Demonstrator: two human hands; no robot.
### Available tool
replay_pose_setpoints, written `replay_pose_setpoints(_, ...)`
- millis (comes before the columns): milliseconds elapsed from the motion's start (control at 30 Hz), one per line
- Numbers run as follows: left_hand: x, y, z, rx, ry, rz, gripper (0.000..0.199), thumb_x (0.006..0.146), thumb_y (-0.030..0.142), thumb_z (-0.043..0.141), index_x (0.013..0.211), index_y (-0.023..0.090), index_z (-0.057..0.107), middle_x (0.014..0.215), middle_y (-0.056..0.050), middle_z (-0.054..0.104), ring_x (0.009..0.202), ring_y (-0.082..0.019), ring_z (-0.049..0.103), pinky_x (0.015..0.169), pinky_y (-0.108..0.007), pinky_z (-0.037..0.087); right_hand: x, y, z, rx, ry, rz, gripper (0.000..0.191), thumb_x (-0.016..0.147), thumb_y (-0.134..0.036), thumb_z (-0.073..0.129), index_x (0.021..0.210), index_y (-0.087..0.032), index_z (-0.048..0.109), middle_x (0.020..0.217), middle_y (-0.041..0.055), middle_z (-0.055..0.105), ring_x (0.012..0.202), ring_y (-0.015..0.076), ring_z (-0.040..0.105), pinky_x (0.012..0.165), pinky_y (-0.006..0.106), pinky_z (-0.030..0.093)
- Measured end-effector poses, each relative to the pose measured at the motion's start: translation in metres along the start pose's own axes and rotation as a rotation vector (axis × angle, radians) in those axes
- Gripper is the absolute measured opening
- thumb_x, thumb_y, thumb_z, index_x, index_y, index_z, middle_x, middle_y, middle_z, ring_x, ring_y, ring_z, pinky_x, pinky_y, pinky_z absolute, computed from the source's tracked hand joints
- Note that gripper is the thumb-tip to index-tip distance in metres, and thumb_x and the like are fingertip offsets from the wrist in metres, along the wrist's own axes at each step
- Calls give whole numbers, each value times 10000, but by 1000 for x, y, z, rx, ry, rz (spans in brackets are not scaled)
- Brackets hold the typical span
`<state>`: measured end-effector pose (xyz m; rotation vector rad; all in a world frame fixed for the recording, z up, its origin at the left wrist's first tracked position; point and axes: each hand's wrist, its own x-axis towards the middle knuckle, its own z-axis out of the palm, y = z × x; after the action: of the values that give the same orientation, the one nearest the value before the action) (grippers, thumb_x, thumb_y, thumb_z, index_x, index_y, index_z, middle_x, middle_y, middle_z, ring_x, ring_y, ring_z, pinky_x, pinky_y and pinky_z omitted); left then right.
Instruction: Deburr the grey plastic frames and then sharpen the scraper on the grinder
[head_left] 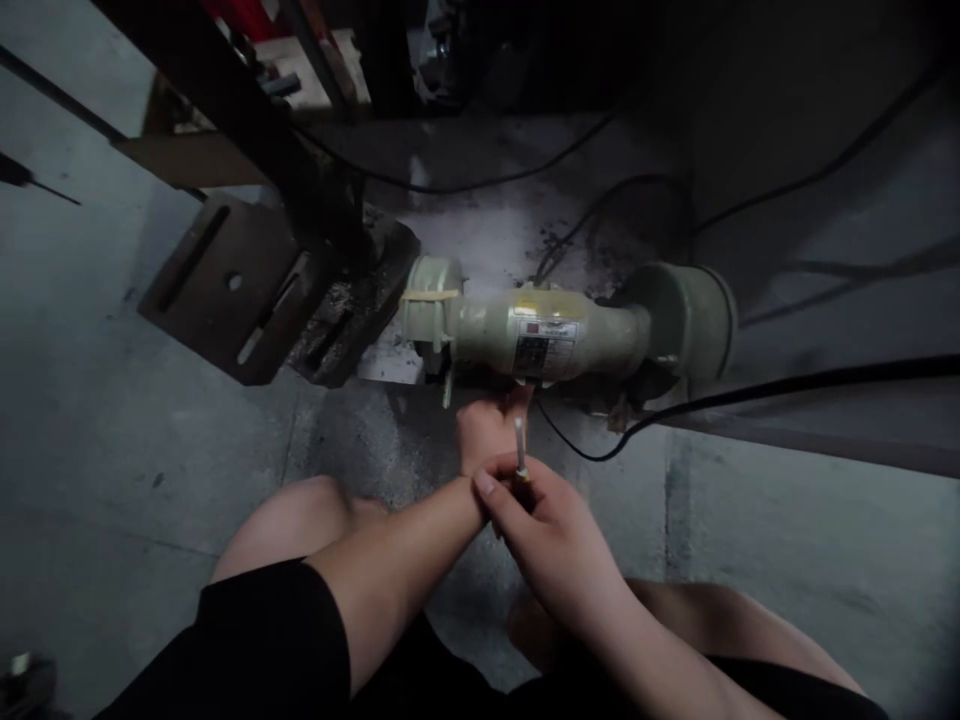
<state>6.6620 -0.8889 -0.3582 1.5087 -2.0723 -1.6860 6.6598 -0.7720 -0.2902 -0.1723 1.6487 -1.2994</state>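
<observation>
A pale green bench grinder [480,330] with a label on its motor housing stands in front of me. My left hand [487,430] reaches to the front of the grinder, just below the label. Its fingers look curled, and one digit extends up against the dark spot under the housing, perhaps a switch. My right hand [551,520] is closer to me, over my left wrist. Between its thumb and fingers it pinches a slim metal rod [520,445], tip pointing up, with a yellowish spot at its lower end. The rest of the rod is hidden in the hand.
Left of the grinder is a slotted metal machine table [232,285] with a dark column [255,110] and metal chips around its base. A black cable [787,383] runs in from the right. A grey wall [825,200] rises behind on the right. My bare knees are on both sides.
</observation>
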Motion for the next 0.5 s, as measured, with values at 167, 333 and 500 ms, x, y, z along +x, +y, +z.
replay_pose_setpoints(167,-41,29,-32,-165,-100,-36,715,1083,817,527,719,233,720,734,-93,794,648,-224,734,604,-323,574,-25,-20,-14,136,76,-197,326,1065,-588,746,1163,-278,766,966,52,793,744,186,717,613,286,535)
replay_pose_setpoints(333,-74,52,-69,-257,-225,317,416,1077,628,713,1040,274,928,1183,-134,910,1190,-345,826,1105,-486,651,-29,-27,-19,-151,123,-310,139,1018,-375,699,1027,-280,800,958,63,856,819,217,822,731,311,654)
replay_pose_setpoints(500,-85,58,-75,-303,-295,303,241,1076,353,709,977,305,923,1197,-91,914,1187,-324,830,1119,-495,646,-21,-22,-11,-282,116,-360,218,1048,-378,654,1044,-270,843,1001,82,895,866,252,867,748,350,694)
